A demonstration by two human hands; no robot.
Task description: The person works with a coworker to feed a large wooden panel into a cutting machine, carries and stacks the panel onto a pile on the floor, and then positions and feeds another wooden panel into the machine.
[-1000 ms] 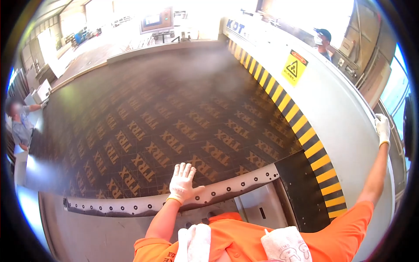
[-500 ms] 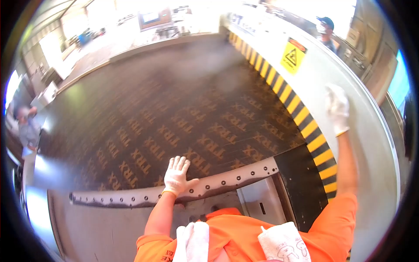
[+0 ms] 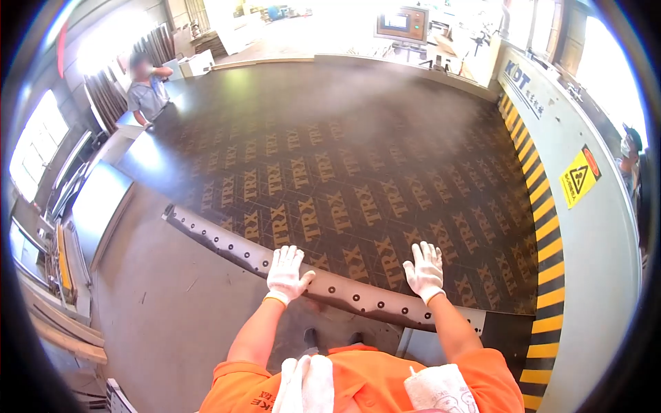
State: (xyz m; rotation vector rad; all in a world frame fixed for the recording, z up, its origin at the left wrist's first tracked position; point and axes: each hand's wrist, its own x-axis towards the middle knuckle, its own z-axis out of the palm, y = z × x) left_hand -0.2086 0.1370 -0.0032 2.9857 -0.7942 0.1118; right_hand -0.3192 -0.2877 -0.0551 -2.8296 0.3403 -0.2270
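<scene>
A large dark panel (image 3: pixel 330 179) printed with rows of "TRX" lies flat in front of me. Along its near edge runs a metal strip (image 3: pixel 368 301) with a line of round holes. My left hand (image 3: pixel 286 274), in a white glove, rests flat over the strip and the panel's edge, fingers spread. To its right, my right hand (image 3: pixel 424 270), also gloved, lies on the panel's near edge with its fingers stretched out. Neither hand grips anything.
On the right stands a grey machine body (image 3: pixel 585 268) with yellow-black striping (image 3: pixel 549 255) and a warning label (image 3: pixel 580 176). Another person (image 3: pixel 148 93) stands at the panel's far left corner; a second person (image 3: pixel 630 148) is behind the machine. A control screen (image 3: pixel 401 23) stands at the back.
My right hand has come down from the machine's side onto the panel's edge. My left hand stays on the strip. The view has turned to the left.
</scene>
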